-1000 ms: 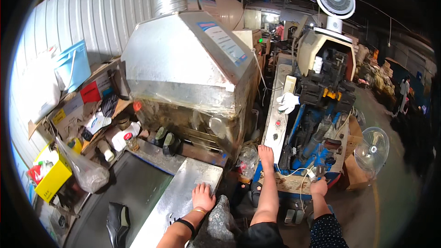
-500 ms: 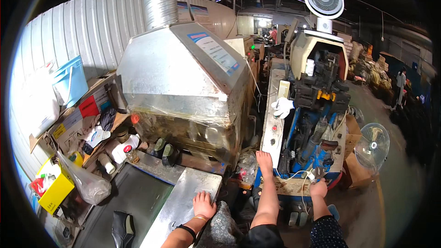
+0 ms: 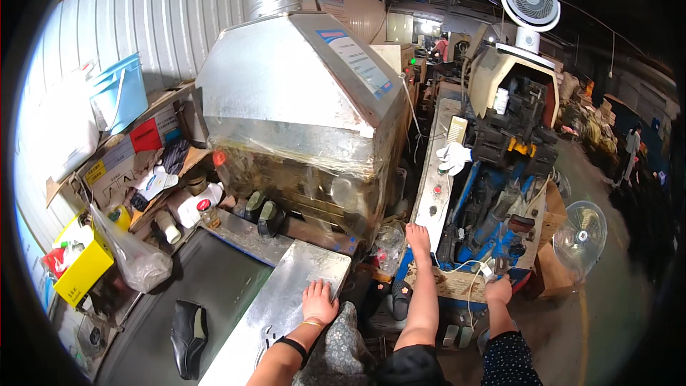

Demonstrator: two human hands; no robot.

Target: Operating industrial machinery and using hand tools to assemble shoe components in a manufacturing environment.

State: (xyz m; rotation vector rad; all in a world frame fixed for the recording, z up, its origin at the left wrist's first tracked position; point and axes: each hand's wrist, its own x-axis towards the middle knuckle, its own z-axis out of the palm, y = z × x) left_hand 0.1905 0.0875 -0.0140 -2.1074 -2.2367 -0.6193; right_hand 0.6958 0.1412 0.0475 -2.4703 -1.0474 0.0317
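Note:
My left hand [image 3: 319, 303], with a dark band and a thin bracelet at its wrist, lies palm down on a bare metal plate [image 3: 314, 261], fingers apart. To the right, my right hand [image 3: 498, 289] comes out of a dark dotted sleeve. Its fingers are closed round an upright grey metal tool [image 3: 502, 266] at the machine's front edge; the tool's exact kind is unclear. Close by, a white plug [image 3: 487, 269] hangs on a cable. Between them a third bare limb [image 3: 420, 279] reaches to the machine's left edge; whose it is I cannot tell.
A black shoe [image 3: 189, 339] lies on the dark conveyor belt [image 3: 143, 347]. Behind it stands a metal hood [image 3: 279, 86] over a plastic-draped opening. The shoe machine [image 3: 493, 221] carries a white glove [image 3: 453, 158]. A floor fan [image 3: 582, 236] and carton [image 3: 557, 271] stand at right.
The view has shifted, so the hood and machine sit farther right in the picture and the belt's shoe higher. My left hand stays on the plate and my right hand on the tool.

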